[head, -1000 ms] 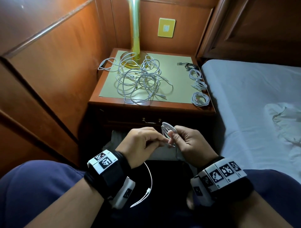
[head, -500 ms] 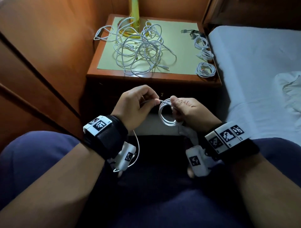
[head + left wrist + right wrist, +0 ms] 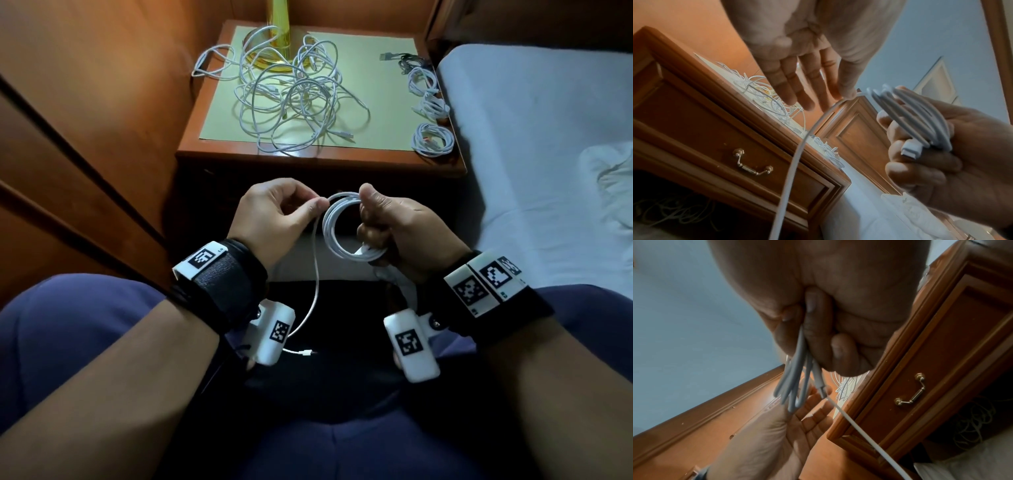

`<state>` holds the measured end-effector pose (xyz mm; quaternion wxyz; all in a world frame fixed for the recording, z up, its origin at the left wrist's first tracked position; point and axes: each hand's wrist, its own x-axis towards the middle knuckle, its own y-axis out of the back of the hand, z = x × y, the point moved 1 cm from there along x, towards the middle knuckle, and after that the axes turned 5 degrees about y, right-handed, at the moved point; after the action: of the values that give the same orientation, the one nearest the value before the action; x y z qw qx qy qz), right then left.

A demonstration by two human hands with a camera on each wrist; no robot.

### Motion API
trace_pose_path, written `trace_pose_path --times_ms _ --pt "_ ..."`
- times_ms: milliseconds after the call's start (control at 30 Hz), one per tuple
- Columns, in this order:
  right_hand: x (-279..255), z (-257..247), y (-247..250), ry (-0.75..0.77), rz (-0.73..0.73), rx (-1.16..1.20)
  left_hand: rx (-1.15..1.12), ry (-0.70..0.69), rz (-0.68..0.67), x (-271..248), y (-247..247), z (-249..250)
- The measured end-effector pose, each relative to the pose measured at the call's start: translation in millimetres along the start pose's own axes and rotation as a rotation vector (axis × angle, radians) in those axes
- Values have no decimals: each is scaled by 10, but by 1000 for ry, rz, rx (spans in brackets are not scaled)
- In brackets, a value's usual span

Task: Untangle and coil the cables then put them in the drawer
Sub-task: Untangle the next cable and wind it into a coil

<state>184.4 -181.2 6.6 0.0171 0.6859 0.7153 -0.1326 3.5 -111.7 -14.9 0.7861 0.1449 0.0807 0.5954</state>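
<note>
Bedside surface point(image 3: 219, 150), wood-panelled corner, bed point(image 3: 534, 144) alongside.
Cable tangle point(image 3: 294, 102) lay by lamp base point(image 3: 274, 61); right hand point(image 3: 394, 226) gripped white coil point(image 3: 342, 229), left hand point(image 3: 274, 219) pinched its tail.

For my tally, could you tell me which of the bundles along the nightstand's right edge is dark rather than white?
The farthest one, the dark bundle by the back corner; the three nearer coils are white.

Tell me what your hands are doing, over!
Right hand grips white coil. Left hand pinches its loose tail. Tangle waits on nightstand.
</note>
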Motion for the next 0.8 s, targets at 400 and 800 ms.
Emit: trace_pose_path --times_ms 400,800 --pt "45 70 12 177 173 -139 -461 234 -229 -164 -170 154" --pt "53 83 -55 331 221 -420 -782 378 -466 -147 -114 203"
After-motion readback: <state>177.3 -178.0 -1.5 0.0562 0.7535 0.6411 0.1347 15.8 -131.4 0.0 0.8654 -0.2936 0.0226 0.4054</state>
